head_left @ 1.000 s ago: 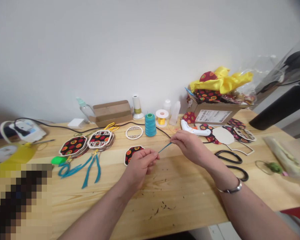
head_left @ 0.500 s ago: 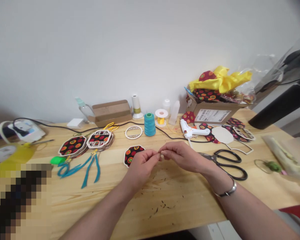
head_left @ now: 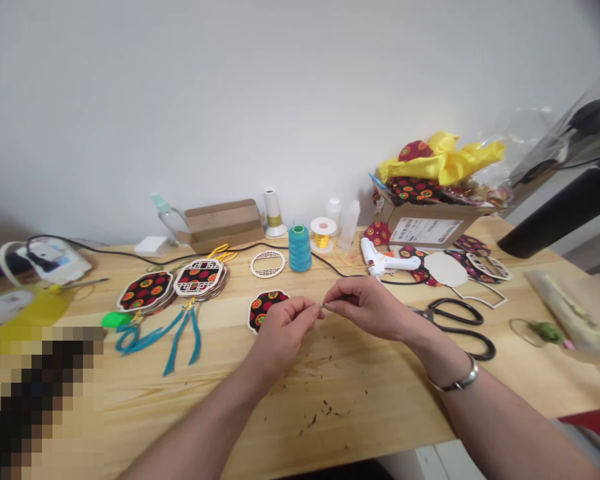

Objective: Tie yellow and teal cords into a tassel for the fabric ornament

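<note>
My left hand (head_left: 291, 325) and my right hand (head_left: 364, 308) meet fingertip to fingertip above the middle of the table, both closed in a pinch. Something tiny sits between the fingertips, too small to name. Partly behind my left hand lies a dark patterned fabric panel (head_left: 265, 308) with a pale scalloped edge. Beyond the hands are a round lattice frame (head_left: 267, 265) and a teal thread cone (head_left: 300, 250). Black-handled scissors (head_left: 455, 323) lie beside my right wrist, and a white glue gun (head_left: 390, 261) rests behind it.
Two stacks of patterned panels (head_left: 146, 291) with teal tassels (head_left: 183, 339) lie to the left. A cardboard box (head_left: 425, 227) of fabric stands at the back right. A black cable (head_left: 120, 255) crosses the table's rear. Dark scraps (head_left: 325, 410) are scattered in front.
My right hand has shifted slightly, its knuckles opening a wider gap from my left hand while the fingertips stay close. The left hand has hardly moved.
</note>
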`<state>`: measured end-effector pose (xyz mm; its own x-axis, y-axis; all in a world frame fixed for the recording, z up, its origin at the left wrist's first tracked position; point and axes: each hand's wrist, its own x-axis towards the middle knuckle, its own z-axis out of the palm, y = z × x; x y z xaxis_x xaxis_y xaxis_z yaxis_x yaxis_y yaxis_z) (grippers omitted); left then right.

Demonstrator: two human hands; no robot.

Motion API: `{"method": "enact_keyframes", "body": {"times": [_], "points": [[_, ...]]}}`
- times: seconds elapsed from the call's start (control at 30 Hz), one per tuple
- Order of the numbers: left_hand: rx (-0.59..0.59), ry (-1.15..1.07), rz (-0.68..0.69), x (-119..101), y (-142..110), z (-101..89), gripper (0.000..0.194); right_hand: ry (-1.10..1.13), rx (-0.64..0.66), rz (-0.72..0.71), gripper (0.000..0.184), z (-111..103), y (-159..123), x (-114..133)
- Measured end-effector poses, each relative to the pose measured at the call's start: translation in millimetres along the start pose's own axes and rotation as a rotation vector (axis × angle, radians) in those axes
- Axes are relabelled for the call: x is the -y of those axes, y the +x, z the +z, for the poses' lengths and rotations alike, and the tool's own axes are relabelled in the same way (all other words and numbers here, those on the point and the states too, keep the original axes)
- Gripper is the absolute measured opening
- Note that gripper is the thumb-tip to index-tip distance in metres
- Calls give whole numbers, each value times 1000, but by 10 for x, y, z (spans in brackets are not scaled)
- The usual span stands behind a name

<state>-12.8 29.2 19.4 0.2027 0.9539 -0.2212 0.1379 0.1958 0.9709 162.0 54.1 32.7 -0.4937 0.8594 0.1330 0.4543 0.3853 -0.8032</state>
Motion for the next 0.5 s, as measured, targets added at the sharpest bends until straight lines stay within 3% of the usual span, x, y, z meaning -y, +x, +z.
{"method": "enact_keyframes", "body": {"times": [0.5], "points": [[-55,-41,25,-34,-7,-10,21,11,25,48,15,-3,-8,40]]}}
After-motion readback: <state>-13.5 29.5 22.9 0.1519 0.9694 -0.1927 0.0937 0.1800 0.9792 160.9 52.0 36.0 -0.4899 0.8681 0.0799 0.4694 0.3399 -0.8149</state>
